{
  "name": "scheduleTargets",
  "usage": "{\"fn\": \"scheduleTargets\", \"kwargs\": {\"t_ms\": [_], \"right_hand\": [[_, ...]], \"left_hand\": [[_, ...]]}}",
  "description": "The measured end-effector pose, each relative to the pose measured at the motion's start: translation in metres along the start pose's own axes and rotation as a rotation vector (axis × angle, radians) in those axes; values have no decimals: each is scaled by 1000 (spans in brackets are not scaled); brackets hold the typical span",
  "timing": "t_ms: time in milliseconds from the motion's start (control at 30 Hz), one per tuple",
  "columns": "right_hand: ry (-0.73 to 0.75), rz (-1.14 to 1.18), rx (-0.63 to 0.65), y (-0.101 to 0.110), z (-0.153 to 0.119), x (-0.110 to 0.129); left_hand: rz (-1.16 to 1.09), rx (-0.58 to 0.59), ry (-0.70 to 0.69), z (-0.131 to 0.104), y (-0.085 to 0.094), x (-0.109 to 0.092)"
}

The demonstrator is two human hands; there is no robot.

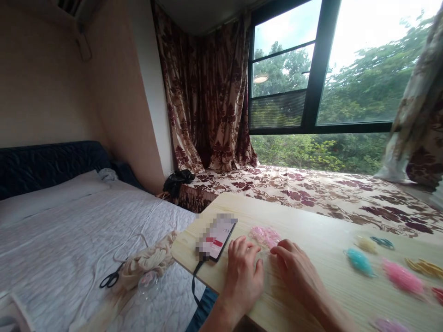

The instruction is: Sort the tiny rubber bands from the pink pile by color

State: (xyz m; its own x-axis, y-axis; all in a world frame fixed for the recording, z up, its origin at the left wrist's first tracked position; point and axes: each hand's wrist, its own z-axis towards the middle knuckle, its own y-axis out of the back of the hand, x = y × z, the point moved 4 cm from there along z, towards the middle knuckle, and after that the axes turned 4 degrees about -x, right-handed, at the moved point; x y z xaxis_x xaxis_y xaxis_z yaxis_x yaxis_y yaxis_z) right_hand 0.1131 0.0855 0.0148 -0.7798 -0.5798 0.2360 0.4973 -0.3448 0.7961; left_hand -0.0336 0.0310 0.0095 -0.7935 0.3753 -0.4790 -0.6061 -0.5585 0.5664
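A small pile of pink, see-through pieces (265, 235) lies on the pale wooden table (325, 226) just beyond my hands. To its near left my left hand (244, 263) rests low over the tabletop, fingers stretched forward and thumb apart, with nothing visible in it. Bent inward beside the pile, my right hand (294, 263) has its fingers drawn together; whatever they may pinch is too small to name. A faint clear piece shows between the two hands. Left of my left hand lies a phone (223, 240) with its screen lit and a black strap (197, 276).
Small bundles sit on the table's right: turquoise (360, 261), bright pink (403, 276), cream (366, 244), dark teal (382, 242) and mustard (424, 267). Black-handled scissors (111, 279), beige cloth (147, 258) and a white cable lie on the bed (44, 244). A window (311, 110) stands beyond.
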Motion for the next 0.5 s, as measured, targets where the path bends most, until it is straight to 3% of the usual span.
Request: {"fn": "scheduleTargets", "kwargs": {"t_ms": [500], "right_hand": [[6, -26, 18, -3, 2, 6]], "left_hand": [[15, 27, 10, 0, 1, 1]]}}
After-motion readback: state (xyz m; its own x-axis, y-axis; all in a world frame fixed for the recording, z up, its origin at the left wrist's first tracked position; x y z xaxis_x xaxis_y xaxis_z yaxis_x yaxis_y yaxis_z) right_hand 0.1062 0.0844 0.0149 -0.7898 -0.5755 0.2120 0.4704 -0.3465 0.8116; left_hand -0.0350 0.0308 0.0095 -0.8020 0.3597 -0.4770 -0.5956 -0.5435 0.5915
